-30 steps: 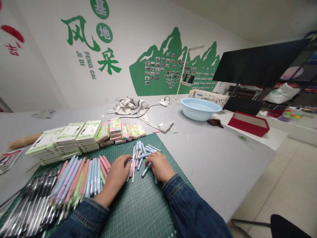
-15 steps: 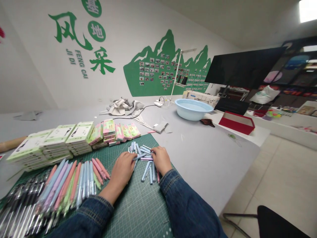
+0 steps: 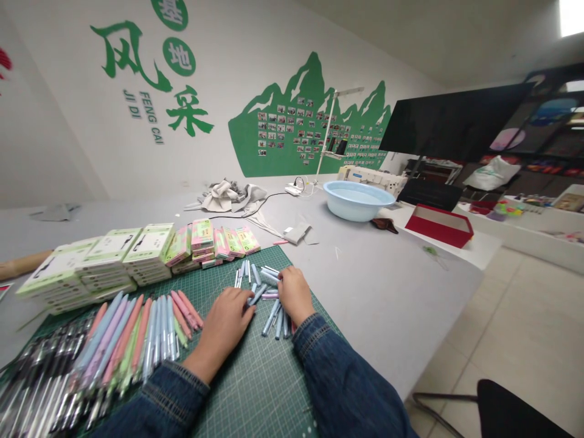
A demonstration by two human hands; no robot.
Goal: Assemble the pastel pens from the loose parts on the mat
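Observation:
A loose pile of short, mostly light-blue pen barrels (image 3: 272,317) lies on the green cutting mat (image 3: 249,377). At its left side is my left hand (image 3: 228,322), thumb and fingers apart, the fingertips beside a slanted blue barrel. My right hand (image 3: 295,295) reaches over the pile's right side, its fingers curled onto the end of a blue pen barrel (image 3: 270,278); its palm hides part of the pile. Left of my left hand, pastel pens (image 3: 157,325) in blue, pink, green and purple lie in a row.
Clear and black pen parts (image 3: 36,380) lie at the near left. Behind them stand stacks of white-green boxes (image 3: 148,249) and small pink-green boxes (image 3: 202,237). Farther back are crumpled cloth (image 3: 228,198), a blue basin (image 3: 358,204) and a red box (image 3: 438,226).
My left hand has lowered slightly and its fingers have parted from the blue barrel they held. My right hand has shifted slightly up and left over the pile.

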